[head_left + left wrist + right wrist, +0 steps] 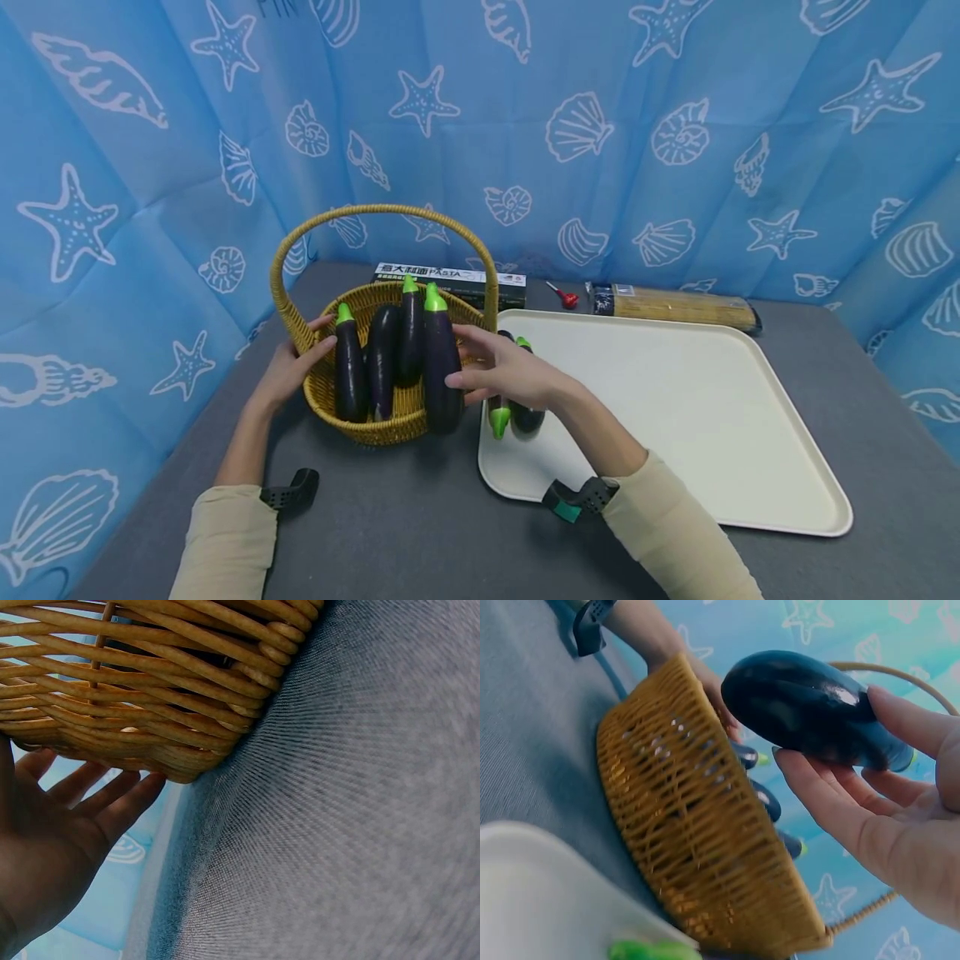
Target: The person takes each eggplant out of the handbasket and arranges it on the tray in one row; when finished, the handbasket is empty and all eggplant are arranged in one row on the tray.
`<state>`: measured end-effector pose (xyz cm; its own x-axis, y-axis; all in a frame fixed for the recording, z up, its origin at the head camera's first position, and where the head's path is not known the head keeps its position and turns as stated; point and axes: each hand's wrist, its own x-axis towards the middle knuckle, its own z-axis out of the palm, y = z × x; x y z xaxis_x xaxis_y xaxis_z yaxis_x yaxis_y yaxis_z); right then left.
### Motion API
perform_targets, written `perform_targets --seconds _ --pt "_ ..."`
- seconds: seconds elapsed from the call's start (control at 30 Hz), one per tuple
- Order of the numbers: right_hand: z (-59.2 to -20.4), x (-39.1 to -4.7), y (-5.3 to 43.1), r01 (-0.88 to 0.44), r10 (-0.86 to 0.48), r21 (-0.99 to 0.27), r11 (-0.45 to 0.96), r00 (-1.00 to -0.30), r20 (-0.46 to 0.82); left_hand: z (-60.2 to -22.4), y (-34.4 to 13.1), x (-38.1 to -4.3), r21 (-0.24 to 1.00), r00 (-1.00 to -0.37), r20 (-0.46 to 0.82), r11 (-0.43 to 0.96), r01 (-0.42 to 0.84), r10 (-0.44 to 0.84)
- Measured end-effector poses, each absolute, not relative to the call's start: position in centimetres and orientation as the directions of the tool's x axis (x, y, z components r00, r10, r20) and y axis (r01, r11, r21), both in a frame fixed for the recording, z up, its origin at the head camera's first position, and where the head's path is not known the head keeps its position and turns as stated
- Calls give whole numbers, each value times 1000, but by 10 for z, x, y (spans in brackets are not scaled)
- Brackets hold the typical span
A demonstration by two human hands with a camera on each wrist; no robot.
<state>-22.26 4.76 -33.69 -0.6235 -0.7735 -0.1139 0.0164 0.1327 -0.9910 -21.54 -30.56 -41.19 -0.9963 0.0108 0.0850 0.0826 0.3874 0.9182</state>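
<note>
My right hand (513,367) pinches a dark purple eggplant (441,367) with a green cap between thumb and fingers. This eggplant (802,705) is above the basket's right part, cap end toward the back. Three more eggplants (350,367) lie inside the yellow woven basket (360,429) with a tall handle. At the basket's left side, my left hand (288,371) holds the rim near the handle's base; in the left wrist view its fingers (124,806) touch the outer weave. Two eggplants (528,421) lie on the white tray's left end, partly hidden by my right hand.
The white tray (675,400) stands right of the basket on a grey table (375,525). Behind are a black pasta box (487,287), a red wrapped lollipop (566,296) and a long pack of dry noodles (675,308). A blue shell-patterned curtain (465,142) hangs behind.
</note>
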Motion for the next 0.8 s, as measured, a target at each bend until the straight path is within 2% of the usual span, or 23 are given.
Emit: perform_targets --seconds 0.33,0.57,0.8 --pt "-353 -221 90 50 -763 -990 134 -632 -135 -409 -304 -214 916 -997 73 395 63 -9" --pt "-366 -228 125 152 -782 -988 27 -612 -115 -409 -304 -214 919 -998 66 391 58 -7" --pt "-372 -236 152 209 -727 -977 36 -666 -169 -409 -302 -214 917 -998 64 395 53 -15"
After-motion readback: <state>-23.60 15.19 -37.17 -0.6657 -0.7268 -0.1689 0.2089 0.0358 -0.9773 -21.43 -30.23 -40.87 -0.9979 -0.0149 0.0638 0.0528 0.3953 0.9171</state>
